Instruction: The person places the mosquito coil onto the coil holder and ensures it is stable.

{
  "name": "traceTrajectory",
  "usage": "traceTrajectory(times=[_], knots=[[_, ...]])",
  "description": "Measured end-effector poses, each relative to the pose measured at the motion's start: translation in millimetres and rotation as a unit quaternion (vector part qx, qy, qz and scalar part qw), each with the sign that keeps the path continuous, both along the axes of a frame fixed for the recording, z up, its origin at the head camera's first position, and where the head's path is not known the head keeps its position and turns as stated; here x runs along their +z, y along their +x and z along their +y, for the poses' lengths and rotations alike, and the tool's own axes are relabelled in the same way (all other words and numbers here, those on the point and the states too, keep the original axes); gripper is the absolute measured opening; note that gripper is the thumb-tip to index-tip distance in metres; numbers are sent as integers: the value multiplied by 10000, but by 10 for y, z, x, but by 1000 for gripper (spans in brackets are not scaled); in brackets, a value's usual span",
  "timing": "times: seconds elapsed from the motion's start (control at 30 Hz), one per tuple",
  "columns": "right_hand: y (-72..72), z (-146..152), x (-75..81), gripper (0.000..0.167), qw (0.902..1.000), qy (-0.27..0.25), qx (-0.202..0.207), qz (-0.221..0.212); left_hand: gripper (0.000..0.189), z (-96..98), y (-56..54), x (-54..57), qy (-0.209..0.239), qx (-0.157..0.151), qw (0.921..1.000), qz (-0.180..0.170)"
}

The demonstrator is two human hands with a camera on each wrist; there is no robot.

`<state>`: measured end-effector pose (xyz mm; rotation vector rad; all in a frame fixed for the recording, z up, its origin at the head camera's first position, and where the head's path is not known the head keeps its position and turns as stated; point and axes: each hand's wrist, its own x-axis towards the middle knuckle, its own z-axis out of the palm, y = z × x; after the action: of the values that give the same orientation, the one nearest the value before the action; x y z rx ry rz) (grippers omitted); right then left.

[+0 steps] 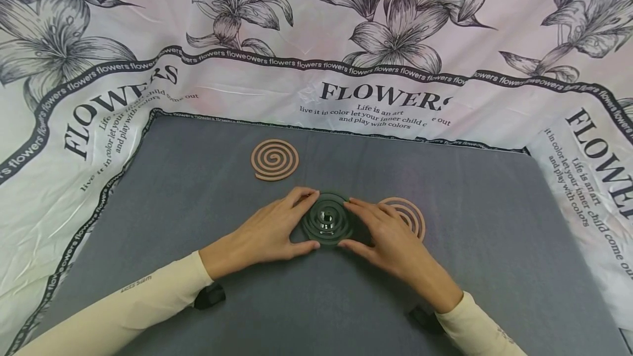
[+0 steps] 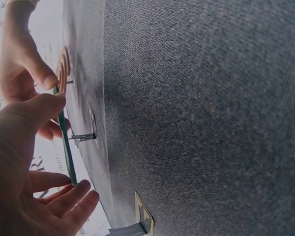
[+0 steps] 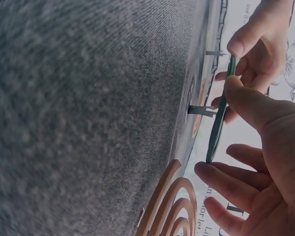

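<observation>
Green coil is pinched by fingers near cloth printed "FLOWERS"

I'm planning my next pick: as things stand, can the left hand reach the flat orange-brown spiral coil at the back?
Probably yes: the left hand holds the dark green spiral coil and would have to let go, but only gray cloth shows between that hand and the orange-brown coil.

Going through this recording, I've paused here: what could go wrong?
The green coil looks thin edge-on, and the left hand and right hand both pinch its rim, so uneven pressure might crack it. Held above the gray surface, it could slip and drop. The right hand, just above the nearer tan coil, might nudge that.
</observation>
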<state>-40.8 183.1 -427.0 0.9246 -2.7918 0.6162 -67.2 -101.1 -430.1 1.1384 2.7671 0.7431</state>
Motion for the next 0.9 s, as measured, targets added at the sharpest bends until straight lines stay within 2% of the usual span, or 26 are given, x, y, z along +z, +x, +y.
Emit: traceTrajectory(times=[0.53, 0.9], knots=[[-8, 6, -11, 76, 10000, 55, -12, 24, 95, 19, -14, -9, 12, -9, 10000, 52], [-7, 1, -11, 75, 9998, 138, -42, -119, 96, 30, -1, -32, -41, 42, 9999, -149]])
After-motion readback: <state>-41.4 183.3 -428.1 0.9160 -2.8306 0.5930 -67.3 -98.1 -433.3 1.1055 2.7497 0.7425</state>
